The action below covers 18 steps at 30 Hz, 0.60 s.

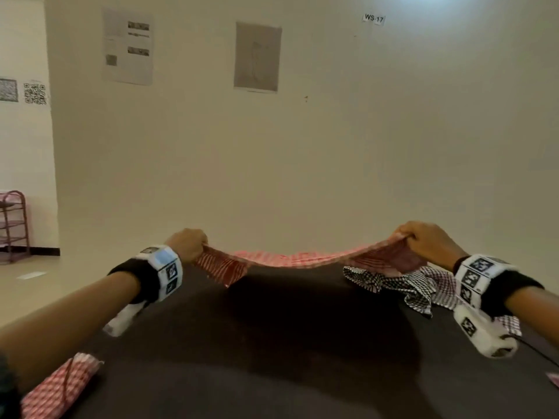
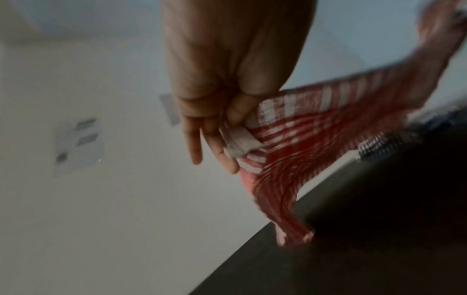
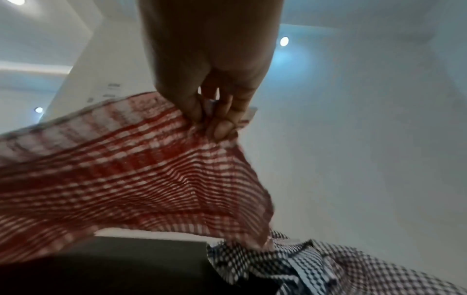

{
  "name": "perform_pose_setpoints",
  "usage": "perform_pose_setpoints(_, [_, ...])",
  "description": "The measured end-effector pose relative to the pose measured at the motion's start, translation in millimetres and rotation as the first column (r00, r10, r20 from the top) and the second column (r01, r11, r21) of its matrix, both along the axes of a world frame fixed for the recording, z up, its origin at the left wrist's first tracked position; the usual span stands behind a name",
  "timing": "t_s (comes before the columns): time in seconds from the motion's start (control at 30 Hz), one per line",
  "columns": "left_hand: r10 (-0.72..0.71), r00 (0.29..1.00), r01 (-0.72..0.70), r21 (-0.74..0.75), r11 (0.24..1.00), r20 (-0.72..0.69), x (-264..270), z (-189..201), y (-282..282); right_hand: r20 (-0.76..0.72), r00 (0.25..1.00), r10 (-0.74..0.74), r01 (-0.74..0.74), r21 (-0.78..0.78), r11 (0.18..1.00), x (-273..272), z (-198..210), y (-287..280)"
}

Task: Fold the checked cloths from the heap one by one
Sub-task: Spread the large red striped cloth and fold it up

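A red-and-white checked cloth [image 1: 290, 259] hangs stretched in the air between my two hands, above the far part of the dark table [image 1: 272, 343]. My left hand [image 1: 189, 244] pinches its left corner [image 2: 242, 139]; two fingers stick out straight. My right hand [image 1: 423, 238] pinches the right corner [image 3: 217, 127], and the cloth [image 3: 121, 169] sags below it. Under my right hand lies the heap of checked cloths [image 1: 402, 285], black-and-white on top [image 3: 290, 263]. A folded red checked cloth [image 1: 60, 385] lies at the table's near left.
A beige wall with paper sheets [image 1: 257, 57] stands right behind the table. A red metal rack [image 1: 13, 225] stands on the floor at far left. A bit of red checked cloth [image 1: 553, 379] shows at the right edge of the table.
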State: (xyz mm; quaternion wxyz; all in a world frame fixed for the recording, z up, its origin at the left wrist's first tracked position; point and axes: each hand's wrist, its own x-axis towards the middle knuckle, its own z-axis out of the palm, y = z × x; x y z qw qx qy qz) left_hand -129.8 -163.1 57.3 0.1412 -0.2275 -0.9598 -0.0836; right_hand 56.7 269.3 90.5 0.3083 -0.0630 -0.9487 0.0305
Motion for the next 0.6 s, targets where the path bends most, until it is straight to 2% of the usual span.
perform_pose_setpoints(0.03, [0.0,1.0,-0.003,-0.138,0.99,-0.019,7,-6,-9,0.08,0.997,0.001,-0.002,0.02,1.0,9,-8,0])
perform_pose_setpoints(0.1, [-0.033,0.999,0.03,-0.299,0.954,-0.006,17,-19,-26,0.241,0.97,0.023,-0.038,0.059,0.998,28,-25,-1])
perform_pose_setpoints(0.2, [-0.1,0.973,0.172,-0.368,0.914,0.207,37,-32,-41,0.4,0.914,0.065,-0.111,0.093,0.989,54,-44,-5])
perform_pose_setpoints(0.27, [-0.047,0.949,0.192,-0.455,0.87,0.311,56,-39,-47,0.48,0.869,0.121,-0.161,0.043,0.986,75,-54,-8])
perform_pose_setpoints(0.37, [0.077,0.909,0.196,-0.584,0.787,0.41,78,-52,-49,0.656,0.739,0.153,-0.206,0.005,0.978,101,-68,-13])
perform_pose_setpoints(0.5, [0.191,0.812,0.224,-0.597,0.77,0.551,102,-52,-40,0.795,0.594,0.128,-0.176,-0.027,0.984,134,-78,-22])
perform_pose_setpoints(0.6, [0.227,0.685,0.234,-0.504,0.831,0.692,107,-45,-32,0.847,0.51,0.153,-0.116,-0.109,0.987,150,-76,-23])
